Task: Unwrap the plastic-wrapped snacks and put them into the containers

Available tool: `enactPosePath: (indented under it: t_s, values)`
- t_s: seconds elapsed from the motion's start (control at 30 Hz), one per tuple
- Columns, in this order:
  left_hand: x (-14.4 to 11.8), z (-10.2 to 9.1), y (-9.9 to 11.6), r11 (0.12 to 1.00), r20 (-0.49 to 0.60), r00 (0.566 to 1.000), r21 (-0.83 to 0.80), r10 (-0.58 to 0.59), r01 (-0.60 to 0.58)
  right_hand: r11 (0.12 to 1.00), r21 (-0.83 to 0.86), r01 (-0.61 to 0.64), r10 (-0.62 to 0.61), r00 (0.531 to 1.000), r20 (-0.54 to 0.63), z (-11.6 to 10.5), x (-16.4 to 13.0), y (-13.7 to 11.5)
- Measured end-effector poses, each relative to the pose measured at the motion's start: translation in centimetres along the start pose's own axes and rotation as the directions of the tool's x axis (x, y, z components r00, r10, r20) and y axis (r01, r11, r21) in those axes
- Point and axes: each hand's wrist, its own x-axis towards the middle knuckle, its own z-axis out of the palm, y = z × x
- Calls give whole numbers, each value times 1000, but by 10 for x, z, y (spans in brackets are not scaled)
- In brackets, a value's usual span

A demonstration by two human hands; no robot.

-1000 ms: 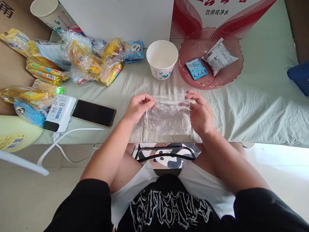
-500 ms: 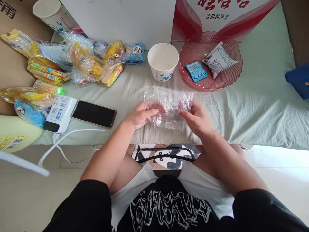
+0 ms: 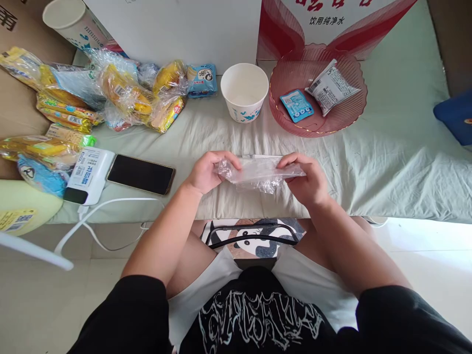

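Note:
A clear plastic bag point(image 3: 258, 172), folded into a narrow crumpled strip, is stretched between both hands just above the pale green sheet point(image 3: 387, 157). My left hand point(image 3: 206, 172) pinches its left end. Its right end is gripped by my right hand point(image 3: 306, 179). Beyond the bag stands a white paper cup point(image 3: 244, 91), and to its right a pink ribbed bowl point(image 3: 350, 115) holds a small blue packet point(image 3: 296, 105) and a white snack packet point(image 3: 331, 87).
A heap of yellow and blue snack packets point(image 3: 125, 93) lies at the far left. A black phone point(image 3: 140, 174) and a white power bank point(image 3: 87, 175) with a cable lie left of my hands. Another paper cup point(image 3: 73, 19) and a red-and-white box point(image 3: 332, 19) stand behind.
The bag was spread flat, then lifted and bunched; now it is folded down into a narrow strip held at both ends.

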Motion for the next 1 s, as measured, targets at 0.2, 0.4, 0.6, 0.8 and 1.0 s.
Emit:
enactPosePath:
  t_s: [0.2,0.4,0.6,0.8,1.0]
  values:
    - [8,-7,-14,976,-100,990,200,102,-80,990,-138,-25,17,998,-59,0,1,3]
    - [17,-13,-22,852,-437,743,383,507,-356,994,-107,-22,-5,969,-246,2,6,10]
    - [-3,14,-27,872,-174,898,369,405,-322,922,-329,204,-272,946,-176,12,-5,9]
    - [-11,36,-30,972,61,989,184,138,-147,950,-141,280,-254,951,175,33,-21,15]
    - [-6,37,-26,961,-68,976,203,205,-188,963,-201,179,-198,977,-82,30,-18,25]
